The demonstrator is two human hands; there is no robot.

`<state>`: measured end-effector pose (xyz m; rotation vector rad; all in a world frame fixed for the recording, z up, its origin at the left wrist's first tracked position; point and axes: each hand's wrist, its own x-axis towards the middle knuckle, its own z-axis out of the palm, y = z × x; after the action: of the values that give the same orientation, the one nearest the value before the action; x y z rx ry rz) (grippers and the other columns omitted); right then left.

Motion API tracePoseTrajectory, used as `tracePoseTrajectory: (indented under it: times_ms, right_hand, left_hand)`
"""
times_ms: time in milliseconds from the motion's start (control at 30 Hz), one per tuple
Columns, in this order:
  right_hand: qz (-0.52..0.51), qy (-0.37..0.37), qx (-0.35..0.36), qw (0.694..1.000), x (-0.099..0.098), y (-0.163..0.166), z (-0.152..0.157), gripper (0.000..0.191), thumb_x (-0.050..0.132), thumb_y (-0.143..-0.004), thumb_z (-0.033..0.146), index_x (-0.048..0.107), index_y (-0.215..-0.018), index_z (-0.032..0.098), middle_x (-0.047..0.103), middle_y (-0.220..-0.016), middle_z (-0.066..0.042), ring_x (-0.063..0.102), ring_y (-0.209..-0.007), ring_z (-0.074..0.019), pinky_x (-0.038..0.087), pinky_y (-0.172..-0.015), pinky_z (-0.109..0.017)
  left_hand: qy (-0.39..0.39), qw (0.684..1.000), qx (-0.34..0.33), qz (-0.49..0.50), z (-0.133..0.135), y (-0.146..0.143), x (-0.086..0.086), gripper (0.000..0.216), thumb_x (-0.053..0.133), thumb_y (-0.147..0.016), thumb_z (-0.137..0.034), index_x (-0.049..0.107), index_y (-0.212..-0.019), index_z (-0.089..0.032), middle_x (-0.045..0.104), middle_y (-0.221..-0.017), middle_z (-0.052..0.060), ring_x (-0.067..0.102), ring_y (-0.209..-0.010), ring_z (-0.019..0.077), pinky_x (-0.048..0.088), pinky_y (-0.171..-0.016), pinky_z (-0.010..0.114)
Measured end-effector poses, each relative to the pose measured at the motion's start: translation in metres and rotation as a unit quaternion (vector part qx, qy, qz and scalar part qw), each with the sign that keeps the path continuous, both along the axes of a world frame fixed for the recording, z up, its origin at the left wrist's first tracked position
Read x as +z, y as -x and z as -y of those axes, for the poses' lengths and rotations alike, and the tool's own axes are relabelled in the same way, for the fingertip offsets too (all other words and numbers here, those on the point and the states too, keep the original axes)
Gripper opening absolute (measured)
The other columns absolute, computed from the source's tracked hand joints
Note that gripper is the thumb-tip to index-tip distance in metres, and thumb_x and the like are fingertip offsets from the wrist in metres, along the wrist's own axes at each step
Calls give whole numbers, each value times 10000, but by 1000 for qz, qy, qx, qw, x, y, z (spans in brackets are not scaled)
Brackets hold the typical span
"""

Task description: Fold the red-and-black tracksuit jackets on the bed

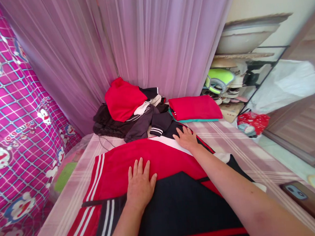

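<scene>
A red, white and black jacket (166,160) lies spread out flat, its striped hem at the left and a black sleeve bent away at the far side. On its red part, by the edge of the black panel, rests my left hand (140,182), palm down with fingers spread. Farther off and to the right, my right hand (186,139) lies flat over the white strip and the black sleeve (162,124), fingers apart. Neither hand grips the cloth. My right forearm covers part of the jacket's right side.
A rumpled clothes pile (126,105) sits at the back beside a folded red garment stack (196,108). A phone (300,194) lies near the right edge of the checked cloth (260,161). Purple curtains (152,43) hang behind; a loaded rack (251,68) stands back right.
</scene>
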<state>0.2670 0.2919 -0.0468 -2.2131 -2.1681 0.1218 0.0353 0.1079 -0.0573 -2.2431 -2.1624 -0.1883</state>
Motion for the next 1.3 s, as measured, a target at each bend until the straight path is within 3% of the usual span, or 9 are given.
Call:
tracePoseTrajectory:
  times_ms: [267, 433, 533, 667, 767, 900, 1000, 1133, 1300]
  right_hand:
    - [-19, 22, -19, 999, -10, -22, 2, 655, 243, -983, 532, 296, -1552, 211, 239, -1627, -139, 193, -1490, -311, 207, -1152, -590]
    - [-22, -9, -35, 999, -1, -7, 12, 619, 247, -996, 467, 339, -1534, 176, 291, -1603, -156, 220, -1480, -309, 178, -1161, -592]
    - [-39, -47, -10, 998, -1, 9, 29, 603, 234, -1001, 466, 320, -1543, 216, 277, -1614, -133, 213, -1483, -305, 172, -1163, -590]
    - [-42, -20, 32, 998, -11, 22, 46, 603, 240, -1000, 482, 312, -1547, 238, 265, -1622, -120, 203, -1489, -299, 164, -1165, -594]
    - [-47, -1, 19, 999, -14, 23, 47, 596, 256, -1000, 469, 344, -1534, 219, 277, -1617, -124, 212, -1488, -295, 170, -1169, -589]
    - [-113, -21, -11, 993, -4, 23, 42, 570, 343, -982, 412, 409, -1498, 179, 368, -1569, -147, 304, -1454, -292, 243, -1163, -554]
    - [-223, -104, -17, 969, 5, 31, 41, 521, 355, -957, 338, 513, -1420, 158, 508, -1473, -132, 436, -1375, -243, 341, -1140, -432]
    - [-361, -233, 4, 903, 0, 43, 48, 478, 340, -920, 302, 651, -1256, 164, 619, -1358, -108, 539, -1275, -203, 398, -1100, -348]
    - [-478, -260, -51, 837, -27, 34, 49, 409, 410, -839, 306, 729, -1046, 156, 733, -1131, -119, 661, -1078, -223, 474, -1015, -368]
  left_hand:
    - [5, 1000, 3, 0, 0, 0, 0, 556, 412, -967, -484, 440, -1480, -270, 359, -1585, 95, 295, -1472, 295, 265, -1187, 530]
    - [19, 1000, 5, 1, 0, 0, 3, 568, 396, -970, -488, 417, -1492, -265, 332, -1596, 93, 275, -1480, 299, 244, -1186, 564]
    - [16, 1000, 6, -1, 0, -1, 3, 567, 398, -970, -485, 417, -1492, -264, 334, -1595, 99, 281, -1477, 304, 248, -1180, 577]
    - [15, 1000, 2, -1, 0, -1, 2, 567, 388, -972, -488, 418, -1492, -264, 339, -1594, 103, 284, -1475, 305, 248, -1176, 580]
    - [16, 1000, 3, 0, -1, 0, 2, 570, 374, -974, -497, 419, -1491, -262, 336, -1595, 101, 280, -1477, 302, 245, -1179, 576]
    - [13, 1000, 2, 7, -1, 0, 2, 575, 357, -977, -505, 422, -1490, -254, 341, -1592, 108, 279, -1477, 302, 243, -1178, 578]
    - [12, 1000, 1, 12, 0, 0, 2, 581, 353, -978, -513, 419, -1491, -249, 341, -1592, 112, 273, -1480, 302, 235, -1180, 580]
    - [15, 1000, 1, 13, 0, -1, 4, 583, 344, -980, -520, 422, -1490, -249, 332, -1596, 110, 266, -1482, 303, 227, -1182, 582]
    - [26, 1000, 4, 12, 0, -1, 5, 578, 362, -976, -512, 414, -1495, -262, 331, -1599, 100, 263, -1484, 302, 230, -1186, 577]
